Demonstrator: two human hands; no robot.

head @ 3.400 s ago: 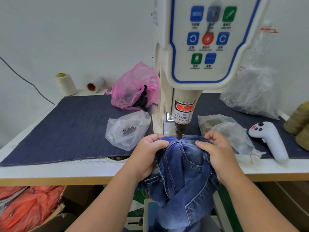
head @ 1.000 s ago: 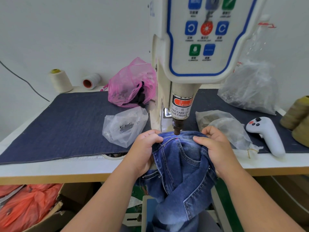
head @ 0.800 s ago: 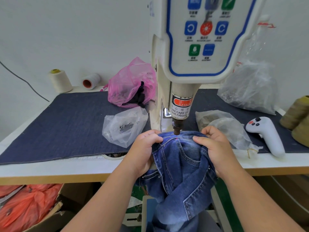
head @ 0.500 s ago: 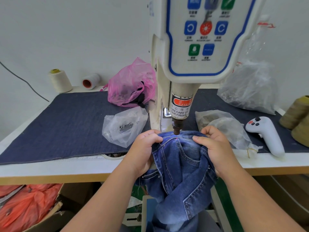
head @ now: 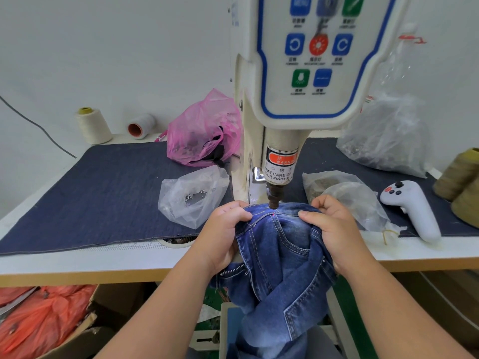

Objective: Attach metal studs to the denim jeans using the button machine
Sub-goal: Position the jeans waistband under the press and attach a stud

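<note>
Blue denim jeans [head: 280, 255] hang over the table's front edge, their waistband pulled up under the button machine [head: 305, 73]. The machine's dark punch tip [head: 273, 200] touches the denim near the pocket seam. My left hand [head: 224, 234] grips the bunched denim to the left of the punch. My right hand [head: 334, 229] grips the fabric to the right of it. The cloth between my hands is stretched flat. Any stud under the punch is hidden.
A dark denim mat [head: 103, 193] covers the table. On it lie a clear bag of metal parts [head: 191, 195], a pink bag [head: 204, 130], two more clear bags [head: 347, 195], a white controller [head: 412, 208] and thread cones [head: 93, 125]. Orange bags [head: 39, 317] sit under the table.
Both hands keep the same grip on the jeans. The punch tip stays on the denim; over the last second nothing has visibly moved.
</note>
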